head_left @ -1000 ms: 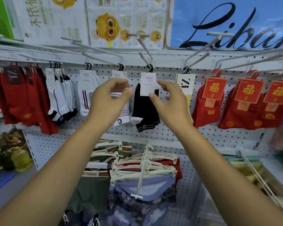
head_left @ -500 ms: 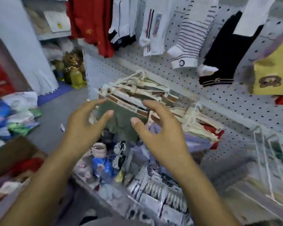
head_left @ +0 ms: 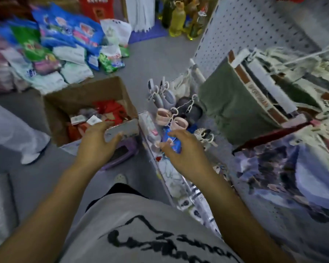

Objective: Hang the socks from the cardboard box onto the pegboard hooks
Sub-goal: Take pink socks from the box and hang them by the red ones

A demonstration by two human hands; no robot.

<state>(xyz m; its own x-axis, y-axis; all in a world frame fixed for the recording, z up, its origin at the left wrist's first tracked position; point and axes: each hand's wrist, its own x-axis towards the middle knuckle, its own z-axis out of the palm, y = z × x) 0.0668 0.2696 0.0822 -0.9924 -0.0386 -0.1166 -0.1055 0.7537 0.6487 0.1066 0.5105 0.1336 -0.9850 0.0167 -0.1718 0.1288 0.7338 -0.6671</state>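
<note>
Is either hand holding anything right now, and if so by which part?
Nothing held: left hand and right hand are both open, empty, near the cardboard box.

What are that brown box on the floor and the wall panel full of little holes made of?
The box looks like plain cardboard: matte brown walls, open top with folded flaps. The panel looks like painted metal or board, pale grey with even rows of punched holes; the blur leaves that open.

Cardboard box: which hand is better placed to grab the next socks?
Left. The left hand hovers, open, at the near edge of the cardboard box, beside the red socks. The right hand, also empty, is off over the shelf goods.
</note>
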